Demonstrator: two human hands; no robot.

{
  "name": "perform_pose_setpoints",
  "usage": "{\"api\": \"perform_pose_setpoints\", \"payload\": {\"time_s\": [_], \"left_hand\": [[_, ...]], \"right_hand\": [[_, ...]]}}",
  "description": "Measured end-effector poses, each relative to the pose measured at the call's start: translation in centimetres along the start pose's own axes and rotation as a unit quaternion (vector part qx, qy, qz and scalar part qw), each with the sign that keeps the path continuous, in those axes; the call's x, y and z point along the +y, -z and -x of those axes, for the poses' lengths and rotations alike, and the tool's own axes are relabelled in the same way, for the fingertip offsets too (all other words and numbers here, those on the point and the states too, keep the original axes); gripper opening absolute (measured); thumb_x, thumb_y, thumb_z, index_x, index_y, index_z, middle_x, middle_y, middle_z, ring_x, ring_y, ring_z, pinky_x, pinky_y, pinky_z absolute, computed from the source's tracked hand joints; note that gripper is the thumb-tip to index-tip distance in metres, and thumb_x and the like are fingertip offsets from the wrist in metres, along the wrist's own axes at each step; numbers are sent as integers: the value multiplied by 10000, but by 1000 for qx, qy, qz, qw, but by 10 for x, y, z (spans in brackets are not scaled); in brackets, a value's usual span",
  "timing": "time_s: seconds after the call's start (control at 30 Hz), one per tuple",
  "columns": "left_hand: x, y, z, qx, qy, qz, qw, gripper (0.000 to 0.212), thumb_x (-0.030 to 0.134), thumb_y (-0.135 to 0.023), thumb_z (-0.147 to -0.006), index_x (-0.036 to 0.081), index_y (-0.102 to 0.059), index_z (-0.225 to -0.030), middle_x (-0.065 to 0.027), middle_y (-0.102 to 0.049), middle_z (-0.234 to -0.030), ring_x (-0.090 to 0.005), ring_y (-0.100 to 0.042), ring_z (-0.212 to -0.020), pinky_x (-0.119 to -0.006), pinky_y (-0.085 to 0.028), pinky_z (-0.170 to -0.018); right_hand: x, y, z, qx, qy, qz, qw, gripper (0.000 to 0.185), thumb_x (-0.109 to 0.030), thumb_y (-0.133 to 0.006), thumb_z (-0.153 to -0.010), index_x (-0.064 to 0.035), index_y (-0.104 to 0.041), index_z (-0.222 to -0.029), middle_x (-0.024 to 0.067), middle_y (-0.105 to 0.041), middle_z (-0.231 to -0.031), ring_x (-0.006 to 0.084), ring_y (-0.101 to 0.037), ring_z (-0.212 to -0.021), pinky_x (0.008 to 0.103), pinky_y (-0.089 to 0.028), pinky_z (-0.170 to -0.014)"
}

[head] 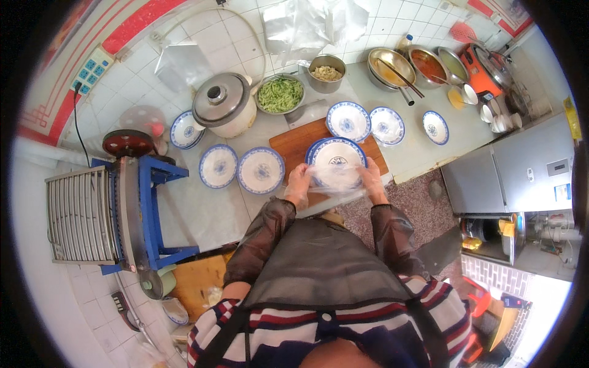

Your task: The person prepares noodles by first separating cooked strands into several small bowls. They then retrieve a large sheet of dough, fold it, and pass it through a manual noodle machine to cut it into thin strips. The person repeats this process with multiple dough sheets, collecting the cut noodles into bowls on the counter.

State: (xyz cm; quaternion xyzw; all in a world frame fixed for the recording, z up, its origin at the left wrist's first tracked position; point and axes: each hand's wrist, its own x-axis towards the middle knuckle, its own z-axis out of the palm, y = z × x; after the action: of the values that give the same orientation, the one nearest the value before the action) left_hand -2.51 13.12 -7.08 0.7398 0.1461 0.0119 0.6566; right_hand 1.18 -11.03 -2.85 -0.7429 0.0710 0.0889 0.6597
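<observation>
My left hand (299, 184) and my right hand (372, 178) grip a clear plastic bag (333, 186) from either side. The film lies over the near part of a blue-rimmed white plate (338, 154), which rests on other plates above the wooden cutting board (290, 138). Just beyond stands another patterned plate (348, 121), with one more (387, 126) to its right that seems wrapped in film. Left of my hands, two similar plates (261, 170) (218, 166) lie side by side on the counter. How far the bag reaches under the plate is hidden.
A lidded pot (224, 103), a bowl of shredded green vegetable (280, 94) and a metal pot (326, 73) line the wall. Metal bowls (428, 66) and a small plate (435, 127) stand right. A blue-framed machine (149, 211) occupies the left end.
</observation>
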Motion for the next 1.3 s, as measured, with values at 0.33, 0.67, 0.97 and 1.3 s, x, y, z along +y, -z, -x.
{"api": "perform_pose_setpoints", "payload": {"time_s": [0.33,0.67,0.97,1.3], "left_hand": [[79,69,4,-141,134,367,910,345,226,-561,-885,26,-542,-1166,-111,-595,-1110,-213,-558,-1022,-315,-435,-894],[112,98,8,-9,122,447,886,465,367,-516,-915,3,-534,-1204,-84,-594,-1174,-195,-569,-1062,-317,-433,-952],[69,-4,8,60,186,436,878,462,310,-511,-932,0,-455,-1270,-103,-523,-1259,-228,-521,-1139,-368,-443,-945],[50,-227,-50,21,143,222,964,383,256,-592,-881,-31,-539,-1130,-128,-600,-1067,-228,-568,-983,-342,-450,-842]], "right_hand": [[-59,-66,33,-100,-32,29,994,238,-150,-582,-868,34,-595,-1019,30,-625,-950,96,-559,-833,256,-469,-729],[-11,5,-38,30,-131,-103,986,230,-207,-524,-907,-54,-601,-1061,40,-583,-762,139,-503,-612,264,-410,-503],[107,139,-230,123,-215,-264,932,294,-274,-520,-918,0,-546,-1021,188,-628,-883,264,-617,-681,377,-534,-632],[15,210,-141,-233,-55,26,971,458,-243,-651,-822,12,-535,-1184,105,-627,-1038,188,-584,-929,321,-478,-801]]}}
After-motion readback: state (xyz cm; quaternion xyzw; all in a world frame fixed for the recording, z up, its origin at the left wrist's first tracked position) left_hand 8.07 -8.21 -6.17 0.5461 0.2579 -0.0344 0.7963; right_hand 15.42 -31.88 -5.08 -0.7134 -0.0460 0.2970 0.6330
